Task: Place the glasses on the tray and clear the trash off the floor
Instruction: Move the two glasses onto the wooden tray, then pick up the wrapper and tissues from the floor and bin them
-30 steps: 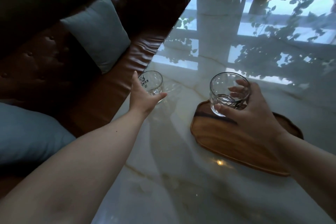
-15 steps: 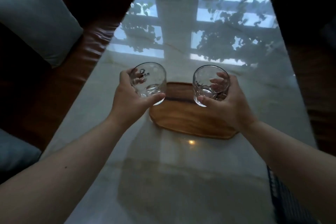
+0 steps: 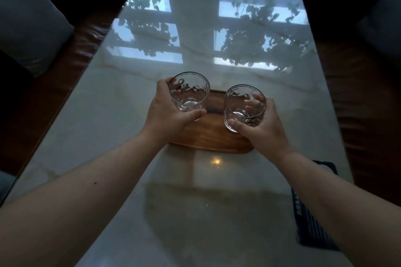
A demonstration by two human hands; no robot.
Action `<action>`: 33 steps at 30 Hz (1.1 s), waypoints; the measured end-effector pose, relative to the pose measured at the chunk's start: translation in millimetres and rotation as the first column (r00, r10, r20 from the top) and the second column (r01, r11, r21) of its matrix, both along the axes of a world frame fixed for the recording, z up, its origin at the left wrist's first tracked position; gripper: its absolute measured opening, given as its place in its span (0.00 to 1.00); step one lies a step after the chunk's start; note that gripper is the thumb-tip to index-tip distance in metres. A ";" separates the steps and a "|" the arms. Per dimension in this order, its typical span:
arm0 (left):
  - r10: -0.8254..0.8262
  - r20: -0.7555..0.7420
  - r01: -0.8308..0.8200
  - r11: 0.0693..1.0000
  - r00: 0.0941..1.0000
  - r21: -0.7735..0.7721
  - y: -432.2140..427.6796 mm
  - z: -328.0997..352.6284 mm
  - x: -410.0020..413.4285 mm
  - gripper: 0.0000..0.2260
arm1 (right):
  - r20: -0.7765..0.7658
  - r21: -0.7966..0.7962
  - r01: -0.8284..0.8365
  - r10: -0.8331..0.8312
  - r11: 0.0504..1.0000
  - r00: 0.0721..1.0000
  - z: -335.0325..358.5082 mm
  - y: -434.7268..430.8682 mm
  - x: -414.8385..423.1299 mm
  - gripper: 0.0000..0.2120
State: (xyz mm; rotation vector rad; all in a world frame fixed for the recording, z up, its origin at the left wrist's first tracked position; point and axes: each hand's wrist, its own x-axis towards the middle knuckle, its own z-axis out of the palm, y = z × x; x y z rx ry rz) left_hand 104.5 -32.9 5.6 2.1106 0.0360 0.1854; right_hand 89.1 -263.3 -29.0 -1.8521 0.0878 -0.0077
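We hold one glass [image 3: 189, 93] clamped in our left hand [image 3: 168, 115] and another glass [image 3: 244, 107] in our right hand [image 3: 263, 128], both above the wooden tray [image 3: 213, 136] at 12 o'clock on the glossy table [image 3: 217, 212], where they could clink together or land on the tray's raised rim and tip.

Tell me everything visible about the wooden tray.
The wooden tray is brown, grained and glossy, with a rounded, slightly raised rim. It lies flat on the marble tabletop, largely hidden by both hands and the two glasses held over it. Whether either glass rests on it cannot be told.
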 end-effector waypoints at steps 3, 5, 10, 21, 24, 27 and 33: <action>0.024 0.000 -0.024 1.000 1.000 0.017 0.1 -5.9 1.3 0.42 | 0.008 0.002 -0.005 0.005 1.000 1.000 0.2 2.1 -0.4 0.40; 0.045 0.010 -0.045 0.999 0.999 0.012 1.6 -10.7 1.1 0.42 | 0.002 0.004 -0.012 0.012 1.000 1.000 -0.8 3.6 0.6 0.37; 0.071 0.000 -0.071 0.997 0.997 0.006 5.8 -21.2 -0.7 0.42 | -0.010 -0.020 -0.041 0.040 0.999 0.999 -5.8 4.7 7.2 0.42; 0.015 -0.161 -0.006 0.998 0.987 0.057 12.4 1.0 -22.1 0.56 | -0.076 -0.161 -0.087 0.075 0.983 0.994 14.4 -1.5 -3.6 0.54; -0.042 -0.127 0.069 0.974 0.991 0.216 19.8 38.4 -38.0 0.53 | -0.048 -0.297 -0.125 0.116 0.947 0.992 48.8 -14.1 -14.2 0.55; -0.156 -0.015 0.148 0.896 0.988 0.420 28.5 88.4 -50.7 0.48 | 0.005 -0.476 -0.173 0.200 0.862 0.980 98.0 -21.1 -22.5 0.54; -0.375 0.151 0.154 0.670 0.915 0.726 39.6 185.5 -88.2 0.40 | 0.150 -0.732 -0.146 0.366 0.666 0.918 205.1 -2.3 -60.7 0.50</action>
